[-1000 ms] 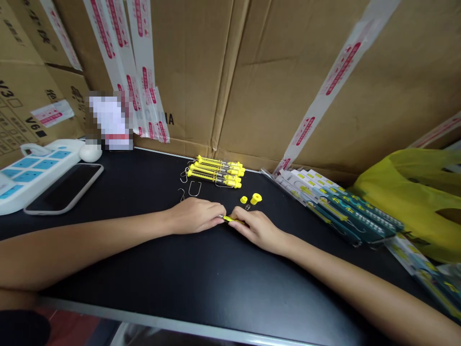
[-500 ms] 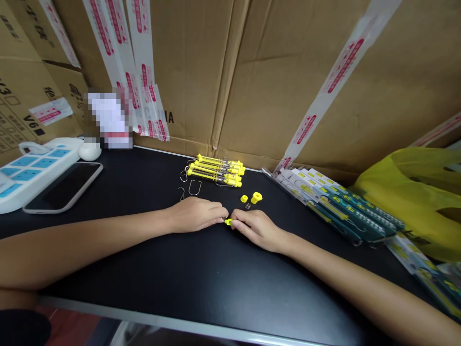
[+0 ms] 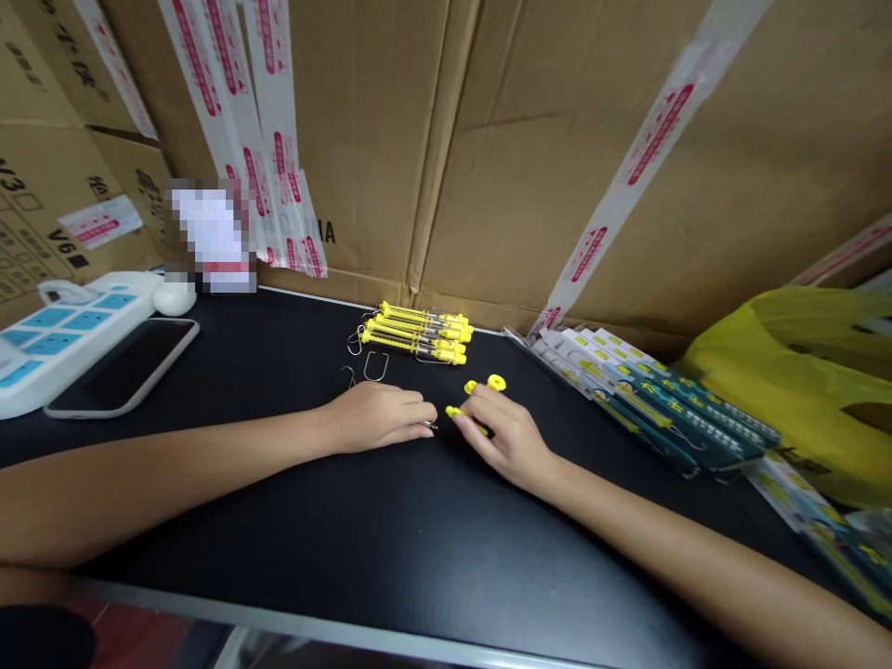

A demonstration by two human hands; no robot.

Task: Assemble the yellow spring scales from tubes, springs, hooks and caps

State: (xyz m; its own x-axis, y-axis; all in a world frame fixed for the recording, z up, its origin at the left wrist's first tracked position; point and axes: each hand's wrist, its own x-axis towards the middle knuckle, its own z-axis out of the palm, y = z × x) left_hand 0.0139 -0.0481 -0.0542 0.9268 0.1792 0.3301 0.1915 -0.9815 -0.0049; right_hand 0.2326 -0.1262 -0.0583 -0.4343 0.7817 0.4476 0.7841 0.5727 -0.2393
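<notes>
My left hand [image 3: 383,416] is closed, with the thin metal tip [image 3: 432,426] of a small part sticking out past its fingertips; the rest is hidden in the fingers. A short gap to the right, my right hand [image 3: 507,432] pinches a small yellow plastic piece [image 3: 452,412] between thumb and fingers. Just beyond the right hand are a yellow cap [image 3: 469,386], partly covered by the fingers, and a larger yellow flanged cap [image 3: 496,382]. A bent wire loop [image 3: 376,366] and a wire hook [image 3: 349,375] lie beyond the left hand.
Several yellow tubes with springs and hooks [image 3: 416,333] lie in a pile at the back. Packaged sets [image 3: 648,400] and a yellow bag [image 3: 780,372] are at right. A phone [image 3: 125,367] and a power strip [image 3: 76,325] are at left. Cardboard [image 3: 557,167] walls the rear.
My hands have parted slightly. The right hand has shifted up with the yellow piece, now partly covering the smaller cap, while a metal tip shows at my left fingertips.
</notes>
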